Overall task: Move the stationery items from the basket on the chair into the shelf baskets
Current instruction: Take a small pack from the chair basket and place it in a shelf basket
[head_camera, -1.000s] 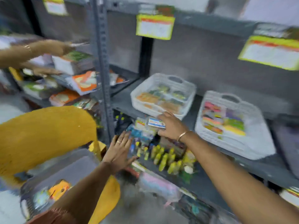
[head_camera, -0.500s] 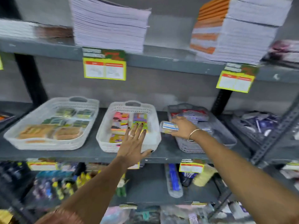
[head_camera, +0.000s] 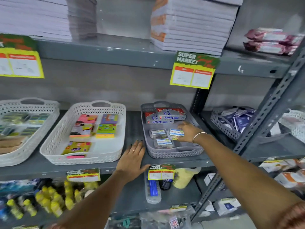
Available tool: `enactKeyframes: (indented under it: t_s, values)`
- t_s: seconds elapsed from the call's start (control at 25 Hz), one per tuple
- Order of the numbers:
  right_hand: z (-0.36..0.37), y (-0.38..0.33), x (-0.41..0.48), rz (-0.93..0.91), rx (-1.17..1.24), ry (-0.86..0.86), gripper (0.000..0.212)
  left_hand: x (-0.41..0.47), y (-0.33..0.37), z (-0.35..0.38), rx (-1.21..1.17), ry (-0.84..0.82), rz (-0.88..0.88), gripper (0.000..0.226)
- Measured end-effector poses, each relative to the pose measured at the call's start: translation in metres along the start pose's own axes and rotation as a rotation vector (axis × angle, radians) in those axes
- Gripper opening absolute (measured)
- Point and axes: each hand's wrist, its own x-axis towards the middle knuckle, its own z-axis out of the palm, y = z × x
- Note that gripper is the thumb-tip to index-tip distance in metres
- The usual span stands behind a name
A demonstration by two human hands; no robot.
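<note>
Right hand (head_camera: 188, 132) grasped small box (head_camera: 177, 132) inside grey basket (head_camera: 175, 151); left hand (head_camera: 132, 160) lay flat, released, beside it.

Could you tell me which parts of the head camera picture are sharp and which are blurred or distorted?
Head view: the grey basket and the right hand holding a small labelled packet are fairly sharp; the yellow bottles lower left and the paper stacks above are smeared; wide-angle distortion tilts the shelf upright at right.

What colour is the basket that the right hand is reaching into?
Grey. The grey basket under the right hand shows best in the head view.
</note>
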Motion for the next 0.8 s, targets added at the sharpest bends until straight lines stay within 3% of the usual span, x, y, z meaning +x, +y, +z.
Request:
enactKeyframes:
  t_s: [0.16,0.48,0.68,0.8]
  values:
    - [0.003,0.034,0.015,-0.009,-0.048,-0.075,0.053,0.005,-0.002,0.023,-0.012,-0.028,-0.135,0.085]
    - [0.026,0.059,0.034,-0.079,-0.191,-0.218,0.043,0.005,-0.001,0.031,-0.038,-0.018,-0.152,0.084]
    - [0.021,0.059,0.035,-0.102,-0.138,-0.264,0.052,0.004,-0.001,0.033,-0.033,0.016,-0.149,0.081]
    - [0.014,0.052,0.035,-0.116,-0.036,-0.203,0.050,0.005,0.000,0.033,-0.023,0.024,-0.130,0.079]
